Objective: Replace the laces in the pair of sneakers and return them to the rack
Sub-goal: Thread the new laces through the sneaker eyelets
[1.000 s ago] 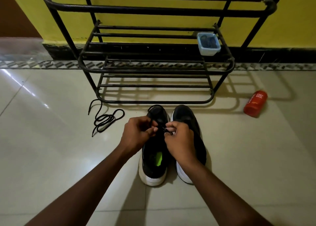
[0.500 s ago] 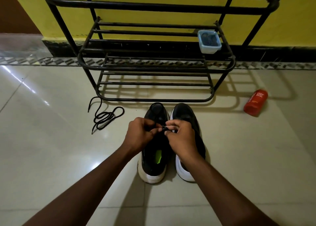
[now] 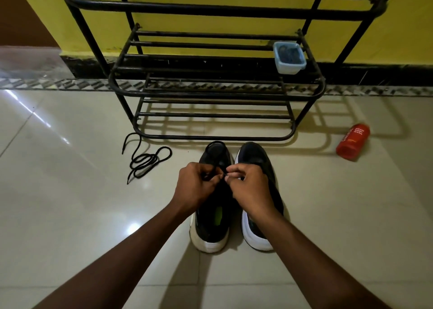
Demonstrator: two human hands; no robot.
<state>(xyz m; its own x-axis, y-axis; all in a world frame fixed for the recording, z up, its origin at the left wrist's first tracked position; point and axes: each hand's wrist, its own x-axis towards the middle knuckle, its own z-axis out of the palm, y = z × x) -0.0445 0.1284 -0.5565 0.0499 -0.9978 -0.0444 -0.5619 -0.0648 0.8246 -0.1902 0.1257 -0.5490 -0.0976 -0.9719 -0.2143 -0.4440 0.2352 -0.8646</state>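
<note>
Our left hand (image 3: 194,187) and right hand (image 3: 251,188) hide most of the lace (image 3: 224,174) on the left sneaker (image 3: 209,230); the rack (image 3: 210,6) is cut off above; the tub (image 3: 289,57) holds something blurred.

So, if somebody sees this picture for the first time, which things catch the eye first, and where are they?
At the centre, the left hand and the right hand pinch a black lace over the left-hand sneaker, the other sneaker beside it. Behind stands a black rack, with a blue container on its middle shelf, at the right end. A loose lace lies on the tiles to the left, a red bottle to the right.
</note>
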